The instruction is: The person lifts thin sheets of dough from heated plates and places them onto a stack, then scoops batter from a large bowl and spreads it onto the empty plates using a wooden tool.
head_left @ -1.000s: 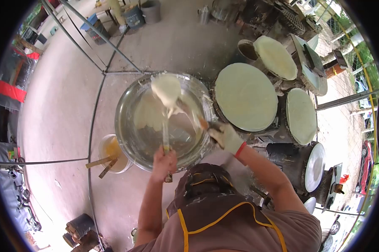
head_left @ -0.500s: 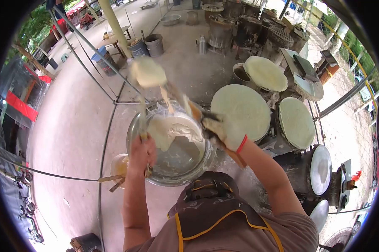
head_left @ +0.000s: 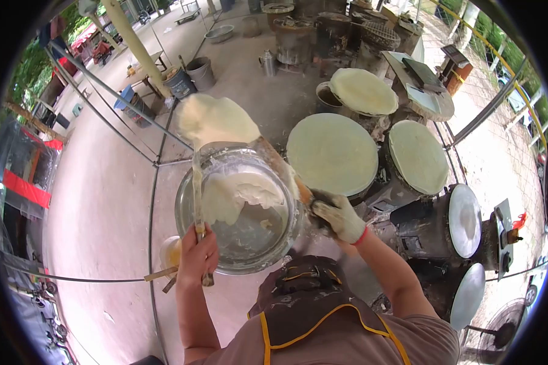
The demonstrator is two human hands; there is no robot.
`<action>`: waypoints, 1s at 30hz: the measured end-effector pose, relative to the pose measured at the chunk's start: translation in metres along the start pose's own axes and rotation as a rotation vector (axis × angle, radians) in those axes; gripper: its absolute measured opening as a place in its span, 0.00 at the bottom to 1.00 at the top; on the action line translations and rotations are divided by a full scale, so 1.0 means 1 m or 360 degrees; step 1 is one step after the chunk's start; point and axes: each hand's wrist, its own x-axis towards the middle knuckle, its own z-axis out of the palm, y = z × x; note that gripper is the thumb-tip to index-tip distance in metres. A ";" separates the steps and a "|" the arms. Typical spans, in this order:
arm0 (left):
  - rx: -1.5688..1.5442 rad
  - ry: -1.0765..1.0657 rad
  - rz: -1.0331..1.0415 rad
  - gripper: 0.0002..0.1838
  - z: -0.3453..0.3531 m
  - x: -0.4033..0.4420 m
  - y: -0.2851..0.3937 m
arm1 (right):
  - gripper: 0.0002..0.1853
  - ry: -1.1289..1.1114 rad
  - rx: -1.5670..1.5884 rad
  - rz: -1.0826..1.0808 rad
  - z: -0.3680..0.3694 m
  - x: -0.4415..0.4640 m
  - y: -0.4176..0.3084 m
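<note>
My left hand point(head_left: 199, 250) is closed around the wooden handle of a long, thin scraper point(head_left: 197, 182), its blade pointing away and touching or overlapping the dough. My right hand point(head_left: 342, 220), in a white glove with a red band at the wrist, grips a wooden paddle point(head_left: 280, 165). Spread at the paddle's far end is a pale, wet dough point(head_left: 219, 120), held above the far rim of a wide metal basin point(head_left: 263, 258). More batter-like dough point(head_left: 222, 198) lies inside the basin, along its far and left sides.
Round griddles carry thin pale sheets point(head_left: 332, 155), point(head_left: 417, 157), point(head_left: 364, 91) to the right. Bare metal griddles point(head_left: 465, 220), point(head_left: 468, 297) stand nearer. Sooty stoves point(head_left: 295, 42) and a thermos point(head_left: 268, 62) are at the back. Buckets point(head_left: 201, 74) and thin metal poles point(head_left: 113, 100) are on the left.
The dough on the paddle shows wider and flatter, and its hanging strand no longer shows. My left hand and scraper are lower; my right hand is lower too. The whole view has shifted slightly.
</note>
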 end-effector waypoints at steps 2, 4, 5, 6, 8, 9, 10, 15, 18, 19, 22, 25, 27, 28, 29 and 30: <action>0.0121 -0.0024 -0.0082 0.02 0.012 0.009 -0.012 | 0.22 0.0039 0.0099 -0.0060 -0.010 0.011 0.030; 0.0188 -0.0080 -0.0221 0.03 0.029 0.017 -0.029 | 0.22 0.0160 -0.0009 -0.0074 -0.021 0.004 0.050; 0.0195 -0.0123 -0.0321 0.03 0.039 0.018 -0.039 | 0.23 0.0232 -0.0060 -0.0080 -0.027 -0.006 0.056; 0.0211 -0.0177 -0.0423 0.04 0.051 0.020 -0.049 | 0.22 0.0337 0.0028 0.0137 -0.033 -0.022 0.056; 0.0098 -0.0362 -0.0616 0.04 0.079 0.022 -0.068 | 0.22 0.0461 -0.0054 0.0174 -0.062 -0.056 0.070; 0.0046 -0.0463 -0.0724 0.04 0.098 0.022 -0.077 | 0.21 0.0536 -0.0094 0.0197 -0.077 -0.077 0.079; 0.0086 -0.0556 -0.0781 0.04 0.121 0.019 -0.085 | 0.21 0.0656 -0.0027 0.0192 -0.091 -0.100 0.086; 0.0248 -0.1128 -0.1124 0.05 0.254 -0.012 -0.149 | 0.20 0.1155 -0.0272 0.0157 -0.168 -0.238 0.110; -0.0498 -0.1409 -0.1984 0.06 0.336 -0.031 -0.197 | 0.22 0.1384 -0.0791 0.0129 -0.206 -0.334 0.148; -0.0509 -0.1420 -0.2062 0.07 0.368 -0.045 -0.205 | 0.24 0.1434 -0.1102 0.0113 -0.220 -0.367 0.170; -0.0520 -0.1446 -0.2276 0.11 0.453 -0.088 -0.227 | 0.25 0.1563 -0.1167 0.0516 -0.228 -0.470 0.203; -0.0227 -0.1470 -0.2431 0.11 0.513 -0.108 -0.267 | 0.24 0.1702 -0.0930 0.0710 -0.207 -0.572 0.219; 0.0111 -0.1719 -0.2331 0.08 0.544 -0.124 -0.294 | 0.23 0.1831 -0.0791 0.0810 -0.193 -0.607 0.270; 0.0277 -0.1876 -0.2235 0.07 0.560 -0.134 -0.303 | 0.22 0.1894 -0.0759 0.0773 -0.188 -0.611 0.281; 0.0430 -0.2034 -0.2128 0.05 0.577 -0.143 -0.312 | 0.22 0.1953 -0.0734 0.0735 -0.184 -0.615 0.289; 0.0568 -0.2240 -0.2026 0.03 0.595 -0.153 -0.319 | 0.22 0.2006 -0.0718 0.0697 -0.183 -0.618 0.291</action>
